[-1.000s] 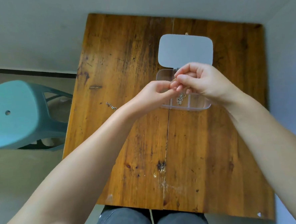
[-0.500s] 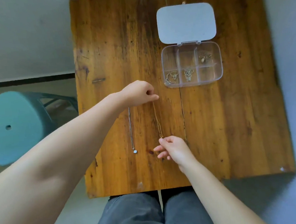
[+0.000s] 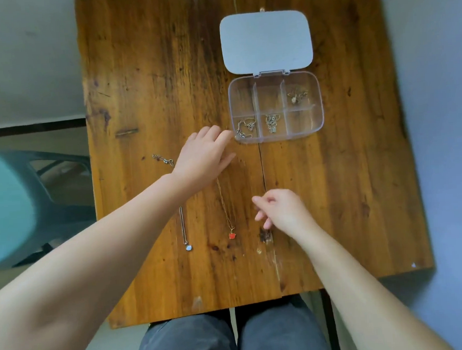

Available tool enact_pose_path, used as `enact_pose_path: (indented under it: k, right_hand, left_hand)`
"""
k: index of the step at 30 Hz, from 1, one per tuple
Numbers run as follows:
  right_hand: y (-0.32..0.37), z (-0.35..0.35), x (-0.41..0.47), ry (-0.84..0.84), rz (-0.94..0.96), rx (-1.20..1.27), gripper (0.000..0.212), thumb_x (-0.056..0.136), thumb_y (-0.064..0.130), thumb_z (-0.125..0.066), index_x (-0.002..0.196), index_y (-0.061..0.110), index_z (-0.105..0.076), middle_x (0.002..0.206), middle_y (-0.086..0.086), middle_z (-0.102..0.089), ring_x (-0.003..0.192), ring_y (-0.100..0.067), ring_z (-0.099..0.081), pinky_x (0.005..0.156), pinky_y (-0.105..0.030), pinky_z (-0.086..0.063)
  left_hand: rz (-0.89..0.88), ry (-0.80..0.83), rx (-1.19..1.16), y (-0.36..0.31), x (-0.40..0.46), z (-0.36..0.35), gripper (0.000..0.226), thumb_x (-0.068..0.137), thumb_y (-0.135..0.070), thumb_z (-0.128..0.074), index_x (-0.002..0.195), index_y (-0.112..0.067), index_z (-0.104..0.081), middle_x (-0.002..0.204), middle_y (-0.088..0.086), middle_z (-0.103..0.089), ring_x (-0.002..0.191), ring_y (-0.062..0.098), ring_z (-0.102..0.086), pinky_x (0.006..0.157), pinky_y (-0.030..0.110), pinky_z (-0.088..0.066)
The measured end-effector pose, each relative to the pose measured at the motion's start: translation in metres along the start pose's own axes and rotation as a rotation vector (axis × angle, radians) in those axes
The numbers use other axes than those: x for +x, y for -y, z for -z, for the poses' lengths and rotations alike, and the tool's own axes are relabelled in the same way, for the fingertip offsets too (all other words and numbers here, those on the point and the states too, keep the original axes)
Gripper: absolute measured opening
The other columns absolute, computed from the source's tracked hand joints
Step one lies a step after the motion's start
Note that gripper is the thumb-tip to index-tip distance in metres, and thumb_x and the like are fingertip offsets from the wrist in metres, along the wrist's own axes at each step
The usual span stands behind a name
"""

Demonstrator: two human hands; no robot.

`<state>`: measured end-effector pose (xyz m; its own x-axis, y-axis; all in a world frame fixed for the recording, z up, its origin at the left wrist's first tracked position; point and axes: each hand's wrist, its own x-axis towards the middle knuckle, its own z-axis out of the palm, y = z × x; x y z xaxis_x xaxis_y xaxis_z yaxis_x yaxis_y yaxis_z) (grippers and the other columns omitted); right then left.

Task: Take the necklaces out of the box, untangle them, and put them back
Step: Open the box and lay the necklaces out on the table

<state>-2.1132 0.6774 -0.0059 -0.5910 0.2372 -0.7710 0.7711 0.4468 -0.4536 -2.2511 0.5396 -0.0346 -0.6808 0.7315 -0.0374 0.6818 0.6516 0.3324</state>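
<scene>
1. The left hand point(image 3: 203, 155) has let go. Half a second ago its grip pinched the top end of the gold chain; now the fingers are spread flat and wide, holding nothing, and they reach toward the near left corner of the box point(image 3: 276, 108).
2. The right hand point(image 3: 283, 209) has let go too. It was holding the bottom end of the gold chain; now its grip is loose and half curled, holding nothing, and it sits just beside the chain, not touching it.
3. The gold necklace point(image 3: 225, 207) now lies straight on the surface point(image 3: 142, 72), with its red charm point(image 3: 232, 235) at the near end. Its top end is hidden under the left hand.
4. The silver necklace point(image 3: 183, 226) lies straight just to the left of it, apart from it, with a pale charm point(image 3: 189, 248) at the near end. Its clasp end point(image 3: 163, 159) shows past the left wrist.
5. So two necklaces look untangled and laid out.
6. The box is open, its lid point(image 3: 266, 41) folded back. Three little bunches of chain sit inside: near left, near middle and far right. The other three parts look empty.
7. The next job is likely picking out another bunch, most likely the near left one point(image 3: 246, 129).
</scene>
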Motion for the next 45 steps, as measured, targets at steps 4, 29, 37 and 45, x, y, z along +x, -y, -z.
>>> enact_pose_path:
  k: [4, 29, 37, 45]
  right_hand:
    - [0.028, 0.099, 0.04, -0.364, 0.242, -0.039, 0.017, 0.097, 0.019, -0.048, 0.101, 0.016, -0.064, 0.086, 0.003, -0.069, 0.065, -0.012, -0.063, 0.053, -0.018, -0.04]
    - [0.066, 0.186, 0.039, 0.201, 0.67, -0.148, 0.015, 0.09, 0.02, -0.062, 0.105, 0.02, -0.06, 0.095, 0.002, -0.07, 0.084, -0.008, -0.068, 0.068, -0.022, -0.055]
    - [0.011, 0.178, -0.003, 0.167, 0.448, 0.442, 0.016, 0.092, 0.005, -0.056, 0.095, 0.017, -0.066, 0.079, -0.001, -0.063, 0.07, -0.007, -0.062, 0.057, -0.017, -0.052]
    - [-0.052, 0.051, -0.023, 0.091, -0.047, 0.592, 0.009, 0.091, 0.003, -0.058, 0.094, 0.009, -0.064, 0.086, -0.007, -0.066, 0.072, -0.009, -0.066, 0.058, -0.019, -0.055]
  left_hand:
    - [0.034, -0.098, -0.01, -0.025, 0.018, 0.0, 0.031, 0.089, -0.016, -0.062, 0.119, -0.009, -0.061, 0.094, 0.017, -0.06, 0.089, 0.037, -0.055, 0.07, 0.041, -0.045]
    - [0.336, -0.089, -0.527, -0.094, 0.059, 0.029, 0.04, 0.089, -0.012, -0.054, 0.129, -0.012, -0.05, 0.121, 0.009, -0.056, 0.114, 0.023, -0.051, 0.094, 0.035, -0.045]
    - [0.334, 0.375, -0.925, -0.089, 0.04, 0.062, 0.042, 0.099, -0.04, -0.04, 0.069, -0.015, -0.056, 0.067, -0.002, -0.065, 0.079, 0.015, -0.06, 0.086, 0.03, -0.045]
    - [0.47, 0.51, -0.737, -0.036, 0.009, 0.052, 0.045, 0.095, -0.042, -0.049, 0.058, -0.017, -0.048, 0.057, -0.001, -0.047, 0.057, 0.014, -0.043, 0.067, 0.028, -0.04]
